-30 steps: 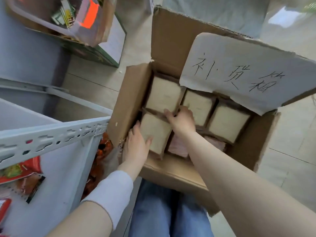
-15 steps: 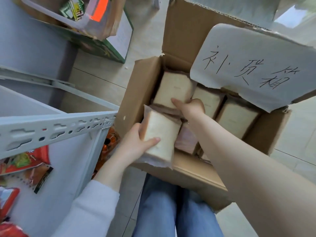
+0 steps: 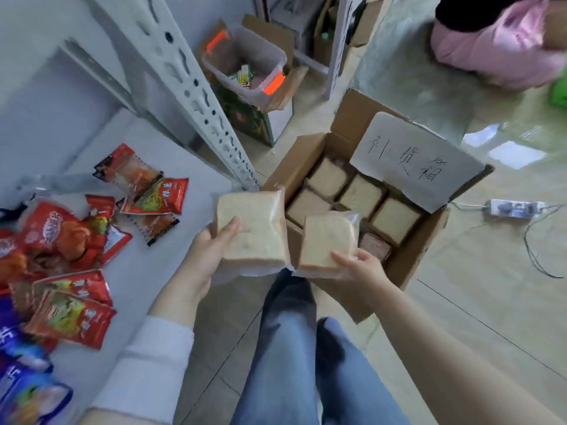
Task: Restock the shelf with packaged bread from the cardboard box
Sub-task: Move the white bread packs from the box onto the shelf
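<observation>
Shelf point(image 3: 144, 268) bearing red snack packets point(image 3: 70, 314), cardboard box point(image 3: 296, 167) on tiled floor point(image 3: 475, 302)

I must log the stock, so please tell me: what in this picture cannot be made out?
Head view only:
- Bread left in the cardboard box: the paper-labelled flap and the bread pack in the right hand cover part of it.
- Print on the red snack packets: blurred.
- Blue packets: cut off by the left edge.
- Person in pink: cut off by the top edge.

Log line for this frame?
left hand: holds bread pack | right hand: holds second pack | cardboard box: more bread inside
</observation>
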Motion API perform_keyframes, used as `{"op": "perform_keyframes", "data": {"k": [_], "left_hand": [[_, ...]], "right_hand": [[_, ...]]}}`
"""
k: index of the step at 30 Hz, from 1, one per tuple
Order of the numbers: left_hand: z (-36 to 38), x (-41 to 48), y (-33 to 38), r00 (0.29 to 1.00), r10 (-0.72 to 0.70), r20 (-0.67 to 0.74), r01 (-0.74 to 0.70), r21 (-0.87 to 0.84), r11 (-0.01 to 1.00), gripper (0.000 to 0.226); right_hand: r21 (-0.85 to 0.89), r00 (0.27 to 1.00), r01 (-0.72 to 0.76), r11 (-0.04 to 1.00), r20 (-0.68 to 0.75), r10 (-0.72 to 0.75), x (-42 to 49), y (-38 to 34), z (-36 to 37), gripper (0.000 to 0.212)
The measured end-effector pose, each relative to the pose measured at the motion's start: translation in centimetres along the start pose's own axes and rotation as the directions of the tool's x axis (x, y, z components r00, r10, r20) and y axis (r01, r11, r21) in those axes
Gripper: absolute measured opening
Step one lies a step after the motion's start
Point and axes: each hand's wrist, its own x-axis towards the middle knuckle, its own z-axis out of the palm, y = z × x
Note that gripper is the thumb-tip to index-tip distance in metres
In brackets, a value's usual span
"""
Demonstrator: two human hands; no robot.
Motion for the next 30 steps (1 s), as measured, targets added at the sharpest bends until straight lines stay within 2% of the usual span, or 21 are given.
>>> {"op": "perform_keyframes", "data": {"k": [2,6,8,11,14,17,22,24,27,30], "left_hand": [[-0.8,-4.1,0.3,0.996,0.084,-0.012,-0.084,-0.042,0.996,0.035],[-3.3,-13.2,3.1,0.966,0.252,-0.053,-0.257,-0.153,0.954,0.015],[-5.3,-17.3,5.0,0.933,0.348,-0.093,-0.359,-0.179,0.916,0.019],[-9.7,-22.5,7.6,0.852,0.489,-0.187,-0.518,-0.177,0.837,0.018],[-15.3,-26.5,9.4,0.741,0.585,-0.330,-0.655,-0.160,0.739,0.012],[-21.8,-29.7,9.4,0.664,0.601,-0.445,-0.718,-0.155,0.678,0.021],[-32.6,-30.9,7.4,0.548,0.577,-0.606,-0.767,-0.088,0.635,0.008],[-35.9,-30.5,7.0,0.523,0.534,-0.665,-0.764,-0.087,0.639,0.006],[-40.2,-29.3,7.5,0.501,0.478,-0.721,-0.759,-0.101,0.643,0.005],[-44.4,-26.7,8.9,0.481,0.435,-0.761,-0.753,-0.104,0.650,0.005]], "right_hand": [[0.025,0.992,0.059,0.998,0.111,-0.061,-4.7,0.7,-0.5,0.032],[0.031,0.936,0.236,0.971,0.263,-0.236,-14.1,0.3,-0.1,0.032],[0.032,0.886,0.333,0.942,0.332,-0.324,-18.3,-0.8,0.8,0.025],[-0.056,0.788,0.526,0.849,0.407,-0.462,-23.7,-2.4,3.6,0.017],[-0.037,0.681,0.647,0.762,0.477,-0.555,-27.9,-3.4,7.8,0.012],[-0.004,0.615,0.690,0.724,0.529,-0.584,-31.8,-3.6,13.1,0.022],[0.016,0.481,0.791,0.611,0.600,-0.639,-36.0,-4.3,21.9,0.023],[0.022,0.456,0.800,0.599,0.625,-0.633,-36.8,-5.0,25.3,0.017],[0.026,0.426,0.815,0.578,0.650,-0.629,-37.5,-6.9,30.8,0.027],[0.031,0.380,0.855,0.517,0.642,-0.666,-37.0,-9.9,37.4,0.024]]}}
